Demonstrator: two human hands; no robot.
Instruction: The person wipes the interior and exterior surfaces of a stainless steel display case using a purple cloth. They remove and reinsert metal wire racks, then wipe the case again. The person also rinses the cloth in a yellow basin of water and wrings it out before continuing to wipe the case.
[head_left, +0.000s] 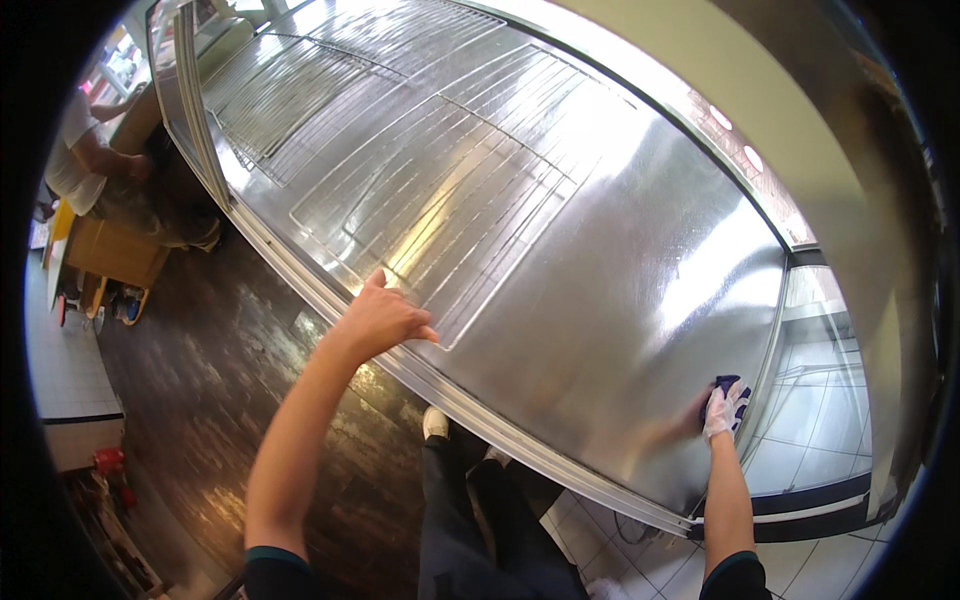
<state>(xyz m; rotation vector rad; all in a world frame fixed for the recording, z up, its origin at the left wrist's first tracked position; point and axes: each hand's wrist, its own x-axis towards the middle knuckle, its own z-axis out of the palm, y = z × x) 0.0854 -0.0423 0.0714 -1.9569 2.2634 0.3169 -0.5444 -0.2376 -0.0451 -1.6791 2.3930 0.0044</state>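
Observation:
A wide stainless steel surface (600, 300) inside a display case lies before me. My right hand (724, 409), in a clear plastic glove, presses a dark purple cloth (726, 384) on the steel near the case's right end. My left hand (386, 315) is bare, over the front edge by the near corner of a wire rack (487, 311); its thumb and fingers are apart, and whether it touches the rack I cannot tell. More wire racks (300, 97) lie overlapping towards the upper left.
Sliding-door tracks (450, 397) run along the front edge. A glass end panel (814, 390) closes the right side. At the far left a person (90, 157) in a white top is beside a brown box (120, 247) on a cart. Dark wood-look flooring (225, 360) meets pale tiles (600, 540).

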